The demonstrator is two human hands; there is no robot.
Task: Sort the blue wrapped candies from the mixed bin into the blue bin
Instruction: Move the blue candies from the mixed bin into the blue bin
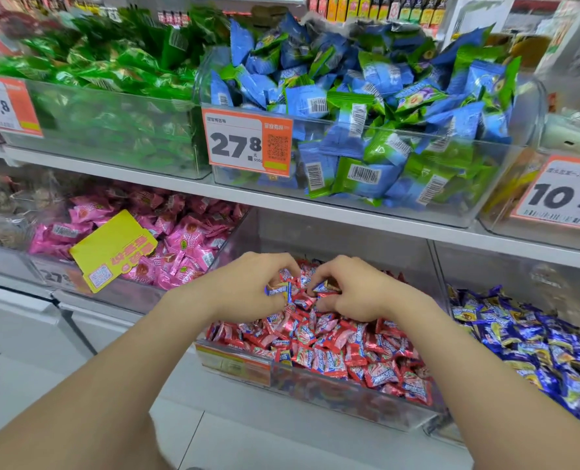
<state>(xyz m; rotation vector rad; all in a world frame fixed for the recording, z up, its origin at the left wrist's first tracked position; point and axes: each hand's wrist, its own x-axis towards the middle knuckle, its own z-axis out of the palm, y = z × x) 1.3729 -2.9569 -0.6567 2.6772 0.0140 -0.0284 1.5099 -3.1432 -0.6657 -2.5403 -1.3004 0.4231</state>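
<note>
Both hands are down in the mixed bin [349, 398], a clear bin on the lower shelf filled mostly with red wrapped candies [329, 351]. My left hand [248, 286] holds a blue wrapped candy [276, 290] in its curled fingers. My right hand [353, 290] pinches another blue wrapped candy [324, 287] at the top of the pile. One more blue candy [284, 357] lies near the bin's front edge. The blue bin [485, 418], heaped with dark blue and yellow candies [533, 337], stands directly to the right.
A bin of pink candies [180, 239] with a loose yellow tag [112, 249] sits to the left. On the shelf above are a green candy bin [112, 96] and a bin of blue-green packets [366, 106] with a 27.8 price tag [244, 144].
</note>
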